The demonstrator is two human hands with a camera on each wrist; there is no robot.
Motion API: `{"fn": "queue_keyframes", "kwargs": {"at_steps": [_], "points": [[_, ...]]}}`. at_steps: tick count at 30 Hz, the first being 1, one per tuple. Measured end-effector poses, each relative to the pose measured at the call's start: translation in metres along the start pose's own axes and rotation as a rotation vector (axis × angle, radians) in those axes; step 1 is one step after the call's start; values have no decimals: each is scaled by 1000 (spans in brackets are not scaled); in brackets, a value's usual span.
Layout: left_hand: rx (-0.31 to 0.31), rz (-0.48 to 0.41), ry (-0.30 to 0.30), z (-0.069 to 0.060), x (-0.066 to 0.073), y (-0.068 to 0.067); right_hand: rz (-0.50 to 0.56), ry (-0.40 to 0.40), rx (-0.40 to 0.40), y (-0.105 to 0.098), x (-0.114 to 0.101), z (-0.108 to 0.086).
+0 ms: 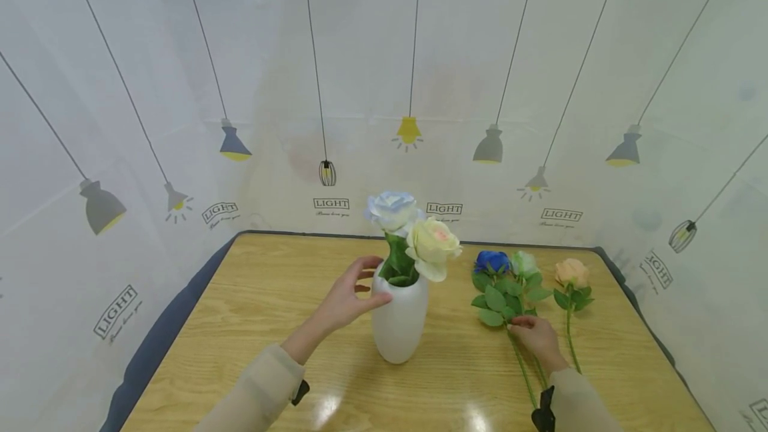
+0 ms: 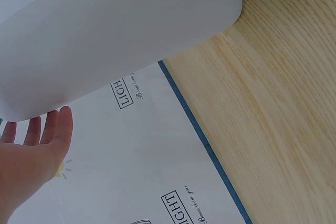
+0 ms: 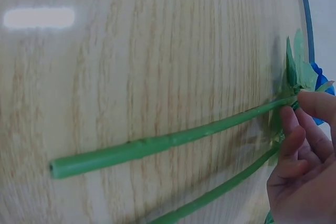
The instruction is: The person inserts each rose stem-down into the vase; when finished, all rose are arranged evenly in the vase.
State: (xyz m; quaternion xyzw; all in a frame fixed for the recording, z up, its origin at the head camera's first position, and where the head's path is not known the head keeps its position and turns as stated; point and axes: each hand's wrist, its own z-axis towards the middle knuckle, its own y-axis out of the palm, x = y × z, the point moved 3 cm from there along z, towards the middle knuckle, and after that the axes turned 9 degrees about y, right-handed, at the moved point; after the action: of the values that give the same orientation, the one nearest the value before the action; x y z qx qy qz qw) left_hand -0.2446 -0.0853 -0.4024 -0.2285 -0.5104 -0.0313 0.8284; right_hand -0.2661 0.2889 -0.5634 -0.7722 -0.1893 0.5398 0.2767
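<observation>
A white vase (image 1: 399, 325) stands upright on the table, holding a pale blue-white rose (image 1: 393, 211) and a cream rose (image 1: 433, 245). My left hand (image 1: 348, 295) holds the vase near its rim, thumb in front and fingers at the far left side. In the left wrist view, the fingertips (image 2: 64, 116) meet the vase's edge. To the right, my right hand (image 1: 536, 339) pinches the stem of a blue rose (image 1: 492, 262) just below its leaves. In the right wrist view, this green stem (image 3: 173, 139) runs between thumb and fingers, its cut end toward the camera.
Beside the blue rose lies a white-green rose (image 1: 525, 263), its leaves overlapping. Farther right is a peach rose (image 1: 572, 273) with its stem pointing nearer. A curtain (image 1: 372, 85) printed with lamps surrounds the wooden table (image 1: 270, 299) at the back and sides.
</observation>
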Motion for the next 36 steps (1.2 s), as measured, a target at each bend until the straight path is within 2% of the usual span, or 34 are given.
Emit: {"fn": "queue_keyframes", "kwargs": {"at_steps": [4,11,17,20,25,28,35,36], "points": [[2,1,0,0,0,0,-2,5,9,2,0,0],[10,64,-4,1,-27,2,-50,-11,7,5,-2,-1],[14,64,9,2,-32,2,-94,17,2,7,-2,0],[8,67,11,2,-29,2,-88,23,-12,9,0,2],[-6,28,-5,0,-4,0,-53,16,-36,9,1,5],[-11,22,-13,0,5,-1,-29,34,-60,5,-1,3],[12,43,-8,2,-26,2,12,46,-156,-5,-13,-9],[14,49,-7,2,-27,2,27,45,-161,-6,-14,-9]]}}
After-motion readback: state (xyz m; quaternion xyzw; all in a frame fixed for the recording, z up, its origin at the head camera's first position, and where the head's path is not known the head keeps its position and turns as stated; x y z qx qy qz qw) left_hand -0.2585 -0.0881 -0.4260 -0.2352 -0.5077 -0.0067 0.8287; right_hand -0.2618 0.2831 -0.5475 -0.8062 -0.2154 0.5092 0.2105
